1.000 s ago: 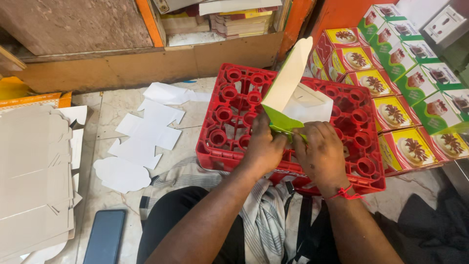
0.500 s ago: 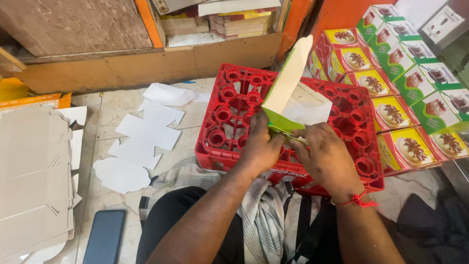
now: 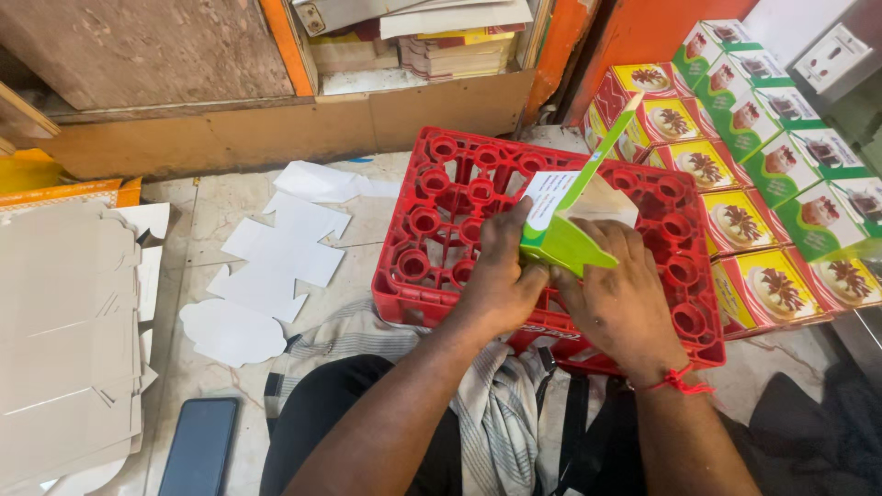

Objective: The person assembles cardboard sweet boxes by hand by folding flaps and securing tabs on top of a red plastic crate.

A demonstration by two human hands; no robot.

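Both my hands grip a partly folded green and white carton [image 3: 565, 216] over an upturned red plastic crate [image 3: 432, 230]. My left hand [image 3: 501, 271] holds its left side, fingers against the white printed panel. My right hand [image 3: 620, 294], with a red thread at the wrist, presses the lower right edge. The carton's long flap points up and to the right.
Rows of finished green, yellow and red boxes [image 3: 763, 193] lie to the right. Flat white cut-outs [image 3: 276, 257] are scattered on the floor at left, beside a stack of flat cardboard blanks [image 3: 64, 340]. A dark phone [image 3: 197, 445] lies at lower left. A shelf of papers [image 3: 441, 37] stands behind.
The carton has turned: its green outer face and white printed panel now show, and the tall flap leans more to the right. My hands shifted slightly right on it.
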